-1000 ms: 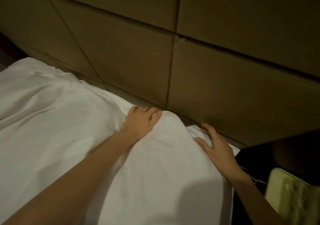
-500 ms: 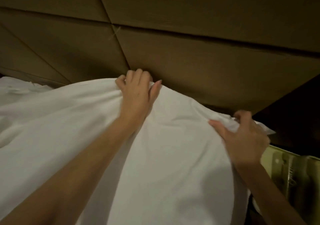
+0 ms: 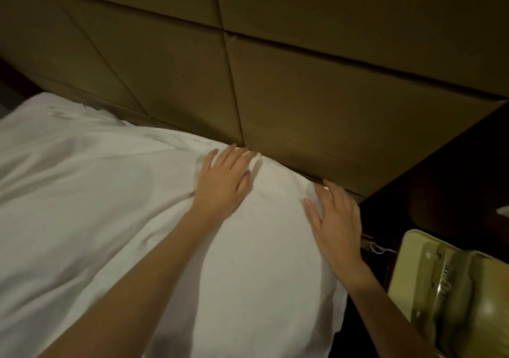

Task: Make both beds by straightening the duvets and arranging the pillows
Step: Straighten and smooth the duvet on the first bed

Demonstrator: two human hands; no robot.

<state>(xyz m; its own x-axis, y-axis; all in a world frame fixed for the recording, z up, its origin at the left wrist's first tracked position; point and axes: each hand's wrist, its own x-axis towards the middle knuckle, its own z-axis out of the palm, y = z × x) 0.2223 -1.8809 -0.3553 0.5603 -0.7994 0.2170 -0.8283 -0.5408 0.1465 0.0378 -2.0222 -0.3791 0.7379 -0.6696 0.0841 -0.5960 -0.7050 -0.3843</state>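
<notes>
Head view shows both hands, left hand (image 3: 223, 184) and right hand (image 3: 337, 220), flat with straight fingers on the pillow (image 3: 261, 247) at the bed's headboard corner, where an uneven push could slide it off the side.

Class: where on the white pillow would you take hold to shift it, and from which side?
Grip the pillow by its free right corner, probably from the nightstand side: the headboard blocks its far edge, and the right hand lies there.

Light: dim, warm.
Shadows: arm shadows fall on the white duvet (image 3: 110, 206).
Blur: soft throughout.
Edges: headboard (image 3: 303, 96) seams bend.
</notes>
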